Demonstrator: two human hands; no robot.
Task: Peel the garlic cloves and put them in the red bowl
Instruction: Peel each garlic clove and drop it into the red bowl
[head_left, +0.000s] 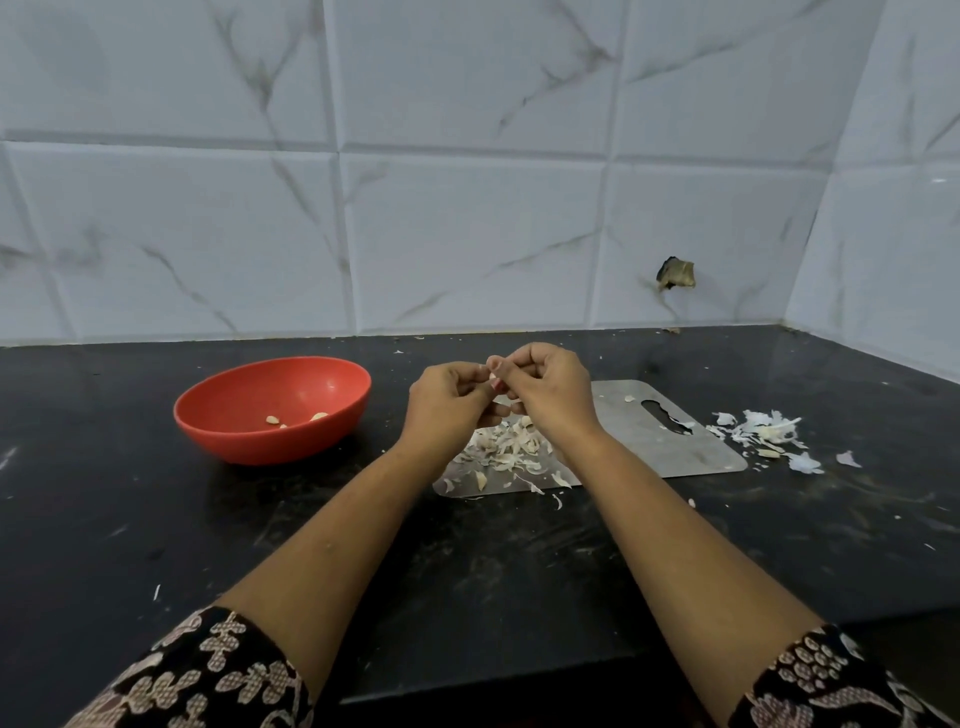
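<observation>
your left hand (451, 394) and right hand (548, 387) are raised together over the near end of the steel cutting board (691, 441), fingers curled and meeting on a small garlic clove (493, 373) pinched between them, mostly hidden by your fingertips. the red bowl (228, 431) sits well to your left with a few peeled cloves (296, 419) in it. the clove is small and probably slippery once bare, so a hard pull on the skin could flick it into the pile of peels (506, 447) below, where it would be hard to pick out. carrying it over, clinging skin could drop into the bowl. more garlic lies in the scraps (763, 428) to your right; don't overlook it.
</observation>
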